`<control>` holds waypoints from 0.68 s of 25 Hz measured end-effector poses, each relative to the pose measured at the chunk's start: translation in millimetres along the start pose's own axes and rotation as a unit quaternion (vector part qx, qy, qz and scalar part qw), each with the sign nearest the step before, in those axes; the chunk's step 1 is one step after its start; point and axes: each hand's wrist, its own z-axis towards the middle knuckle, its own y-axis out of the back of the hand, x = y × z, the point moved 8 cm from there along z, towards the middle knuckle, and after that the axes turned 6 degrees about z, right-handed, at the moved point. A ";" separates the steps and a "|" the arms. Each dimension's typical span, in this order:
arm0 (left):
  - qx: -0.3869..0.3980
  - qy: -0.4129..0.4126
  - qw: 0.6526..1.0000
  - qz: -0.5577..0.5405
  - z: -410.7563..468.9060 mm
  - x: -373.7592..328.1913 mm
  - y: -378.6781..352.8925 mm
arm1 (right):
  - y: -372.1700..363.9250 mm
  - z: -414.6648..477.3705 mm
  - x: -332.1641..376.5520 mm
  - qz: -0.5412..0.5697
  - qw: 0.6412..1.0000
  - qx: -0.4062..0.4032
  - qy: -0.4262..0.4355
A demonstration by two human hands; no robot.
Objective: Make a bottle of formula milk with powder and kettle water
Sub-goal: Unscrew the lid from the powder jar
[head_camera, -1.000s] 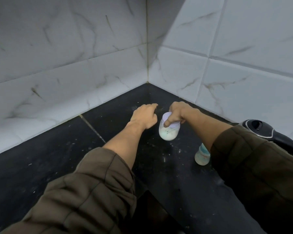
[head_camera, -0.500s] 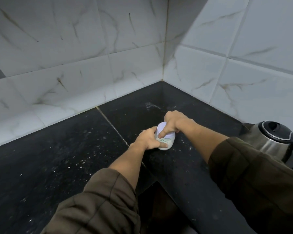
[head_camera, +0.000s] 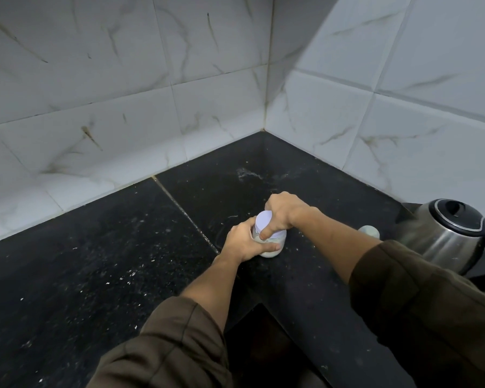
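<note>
While our left hand [head_camera: 244,242] wraps round the body of the jar [head_camera: 272,243], our right hand [head_camera: 282,217] clamps down over its lid [head_camera: 264,221], fingers curled on the far rim and the thumb pressed to the near edge. Both hands are closed on this one jar, which stands upright on the counter [head_camera: 123,261] directly beneath our right palm, with pale powder showing through its clear wall below our left thumb.

We judge the step in hand to be unscrewing the jar to get at the formula powder; the lid is seated, and we cannot tell whether it has begun to turn.

Beyond our right wrist, just past the forearm, a small pale rounded object [head_camera: 369,230] peeks out; it may be the bottle, though too little shows to say. Further out on that side stands the kettle [head_camera: 445,236], well apart from our fingers and untouched.

The next move, as we read it, calls for a firm counter-twist: the left grip keeps the jar from spinning while the right turns and lifts the lid clear without tipping powder onto the counter.
</note>
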 end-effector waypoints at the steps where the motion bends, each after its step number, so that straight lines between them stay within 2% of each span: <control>1: -0.004 -0.007 1.000 0.000 1.0 -0.1 0.3 | -0.9 1.1 0.2 -0.006 1.000 0.001 0.007; 6: 0.012 -0.013 1.000 0.015 6.6 -2.3 1.6 | -4.0 1.1 10.4 -0.074 0.991 0.057 0.093; 9: 0.020 -0.007 1.000 0.019 8.8 -0.8 1.4 | -15.7 1.4 8.2 -0.076 0.985 0.095 0.124; 11: 0.017 -0.010 1.000 0.018 9.6 -1.7 2.7 | -13.6 2.8 -3.7 -0.036 0.991 0.089 0.098; 13: 0.015 -0.012 1.000 0.020 10.3 -2.6 4.0 | -1.8 2.1 -12.7 0.008 0.998 0.046 0.053; 15: 0.013 -0.008 1.000 0.024 10.2 -1.5 4.1 | 7.7 -1.7 -15.6 0.002 1.000 0.012 0.019; 17: 0.010 -0.003 1.000 0.025 10.2 -0.5 4.6 | 5.6 -5.5 -10.9 -0.032 0.999 0.013 0.016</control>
